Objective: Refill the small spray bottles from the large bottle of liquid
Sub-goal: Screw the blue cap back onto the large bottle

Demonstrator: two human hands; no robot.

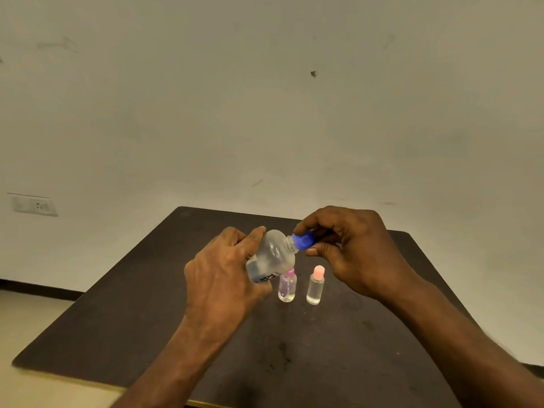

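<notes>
My left hand (223, 272) grips the large clear bottle (275, 256), held tilted above the table with its neck pointing right. My right hand (353, 248) pinches the bottle's blue cap (303, 240) between thumb and fingers; the cap sits on the neck. Below the large bottle stand two small clear spray bottles: one with a magenta top (287, 287), partly hidden behind the large bottle, and one with a pale pink cap (316, 285) to its right. Both stand upright and hold some clear liquid.
A dark brown table (147, 319) carries the small bottles, with bare surface to the left and near me. A pale wall rises behind it, with a power socket (34, 205) low on the left.
</notes>
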